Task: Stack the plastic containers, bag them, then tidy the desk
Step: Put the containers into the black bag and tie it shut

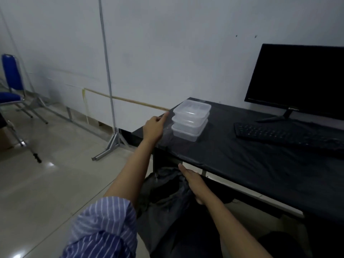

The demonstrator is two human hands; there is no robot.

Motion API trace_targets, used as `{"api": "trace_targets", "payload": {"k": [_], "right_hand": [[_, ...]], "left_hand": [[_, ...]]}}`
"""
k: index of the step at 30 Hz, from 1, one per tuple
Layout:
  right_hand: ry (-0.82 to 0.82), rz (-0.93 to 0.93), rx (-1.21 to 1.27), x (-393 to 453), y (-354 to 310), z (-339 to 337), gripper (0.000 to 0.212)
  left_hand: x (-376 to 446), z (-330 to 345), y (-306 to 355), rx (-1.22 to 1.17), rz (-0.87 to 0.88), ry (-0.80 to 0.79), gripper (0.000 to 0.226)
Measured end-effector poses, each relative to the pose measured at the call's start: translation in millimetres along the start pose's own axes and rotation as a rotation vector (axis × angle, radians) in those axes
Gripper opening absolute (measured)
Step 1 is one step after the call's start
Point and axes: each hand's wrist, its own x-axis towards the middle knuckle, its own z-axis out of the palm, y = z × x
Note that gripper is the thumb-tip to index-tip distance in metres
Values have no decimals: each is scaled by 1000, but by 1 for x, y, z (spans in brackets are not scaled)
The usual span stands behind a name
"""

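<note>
Three clear plastic containers (190, 121) stand stacked with lids on at the far left corner of the black-covered desk (242, 157). My left hand (154, 127) hovers at the desk's left edge just beside the stack, index finger stretched toward it, holding nothing. My right hand (193, 180) is below the desk's front edge, fingers straight and together, resting against a dark crumpled plastic bag (167, 194) that hangs under the desk; whether it grips the bag is unclear.
A black monitor (297, 79) and black keyboard (286, 136) sit on the desk's right side. A metal stand (111, 116) rises left of the desk. A blue chair (11, 84) is at far left on the tiled floor.
</note>
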Motion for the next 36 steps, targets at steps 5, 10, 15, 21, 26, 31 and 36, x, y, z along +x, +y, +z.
{"api": "trace_targets", "payload": {"k": [5,10,15,21,26,31,36], "right_hand": [[-15,-53,19,-5,-12,-2,48],[-9,-50,52,-6,-17,-5,46],[-14,-34,60,-4,-17,-8,38],[9,-29,77,-1,-16,2,61],[15,2,17,0,-16,16,66],[15,41,-38,3,-16,30,72],[84,48,-60,19,-3,39,123]], "left_hand": [[11,28,28,165,-105,-28,90],[19,44,38,85,-123,-7,66],[22,34,43,-161,-156,78,37],[36,-17,0,-703,-153,125,17],[6,-64,-60,-854,-215,191,32],[-48,-98,-120,-831,-237,137,33],[-83,-110,-186,-660,-318,-1,35]]}}
